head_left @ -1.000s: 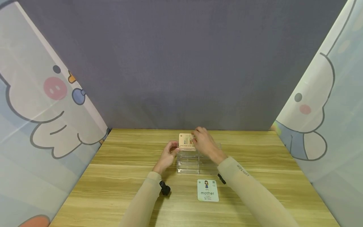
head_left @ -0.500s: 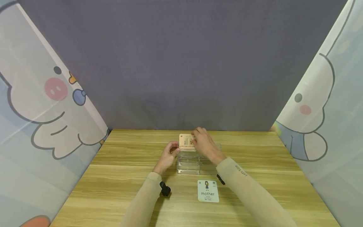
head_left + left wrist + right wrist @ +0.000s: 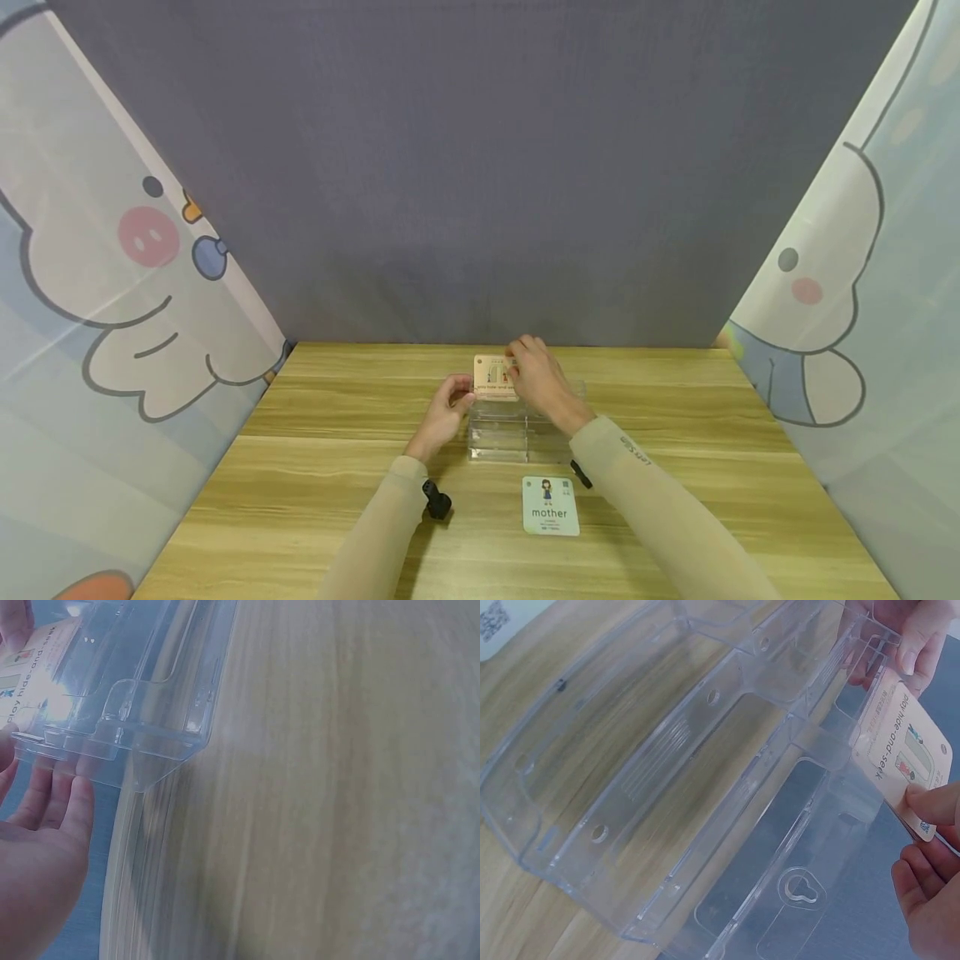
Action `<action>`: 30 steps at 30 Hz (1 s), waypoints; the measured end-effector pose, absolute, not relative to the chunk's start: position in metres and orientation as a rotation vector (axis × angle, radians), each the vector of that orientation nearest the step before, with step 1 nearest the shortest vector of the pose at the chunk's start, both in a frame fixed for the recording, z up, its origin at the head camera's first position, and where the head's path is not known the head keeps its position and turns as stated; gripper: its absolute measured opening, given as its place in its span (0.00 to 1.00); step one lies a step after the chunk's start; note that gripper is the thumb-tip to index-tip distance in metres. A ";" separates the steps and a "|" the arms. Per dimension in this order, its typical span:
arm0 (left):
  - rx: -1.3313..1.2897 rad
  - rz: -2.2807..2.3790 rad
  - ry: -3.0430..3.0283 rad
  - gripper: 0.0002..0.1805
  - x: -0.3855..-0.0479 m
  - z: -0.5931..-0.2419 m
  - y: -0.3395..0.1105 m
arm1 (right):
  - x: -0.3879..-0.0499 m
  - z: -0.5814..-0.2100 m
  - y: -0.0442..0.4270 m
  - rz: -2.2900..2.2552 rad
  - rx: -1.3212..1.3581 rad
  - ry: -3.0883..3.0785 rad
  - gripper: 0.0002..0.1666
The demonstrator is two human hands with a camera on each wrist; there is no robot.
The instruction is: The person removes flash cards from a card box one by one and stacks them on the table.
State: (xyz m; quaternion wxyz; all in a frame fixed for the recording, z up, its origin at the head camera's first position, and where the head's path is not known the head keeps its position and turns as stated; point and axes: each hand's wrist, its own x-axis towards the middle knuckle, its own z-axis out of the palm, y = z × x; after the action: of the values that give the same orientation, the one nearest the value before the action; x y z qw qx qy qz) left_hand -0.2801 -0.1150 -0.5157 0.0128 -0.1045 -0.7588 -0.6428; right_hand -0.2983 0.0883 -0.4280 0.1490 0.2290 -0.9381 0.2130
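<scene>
A clear plastic holder (image 3: 498,442) with stepped compartments stands on the table. My left hand (image 3: 441,423) grips its upper left side, thumb in front and fingers behind in the left wrist view (image 3: 45,855). A cream card (image 3: 902,746) printed "play hide-and-seek" stands with its lower edge in the holder's top left compartment. My right hand (image 3: 542,382) pinches the card's upper right corner between thumb and fingers, as the right wrist view shows. Other cards seem to lie behind it; how many I cannot tell.
A pale card (image 3: 551,518) marked "mother" lies flat on the wooden table (image 3: 300,500), in front of the holder. A grey partition (image 3: 480,208) rises behind the table. Panels with cartoon animals stand at the left and right.
My right forearm has shifted slightly to the left. Both hands, the cream card and the holder have hardly moved.
</scene>
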 end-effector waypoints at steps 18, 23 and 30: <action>-0.312 -2.016 -2.350 0.16 -0.271 -0.502 -0.111 | -0.297 -0.426 0.090 0.859 0.598 -2.702 0.14; -0.342 -2.020 -2.332 0.16 -0.261 -0.488 -0.111 | -0.296 -0.424 0.091 0.944 0.574 -2.704 0.14; -0.333 -2.039 -2.329 0.16 -0.262 -0.488 -0.110 | -0.295 -0.420 0.091 1.020 0.519 -2.687 0.14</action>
State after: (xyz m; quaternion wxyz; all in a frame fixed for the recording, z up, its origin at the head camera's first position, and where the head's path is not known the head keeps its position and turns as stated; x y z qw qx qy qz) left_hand -0.2621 -0.1102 -0.4883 0.0142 -0.1069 -0.7479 -0.6550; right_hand -0.2951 0.0910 -0.4199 0.1102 0.1767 -0.9144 0.3470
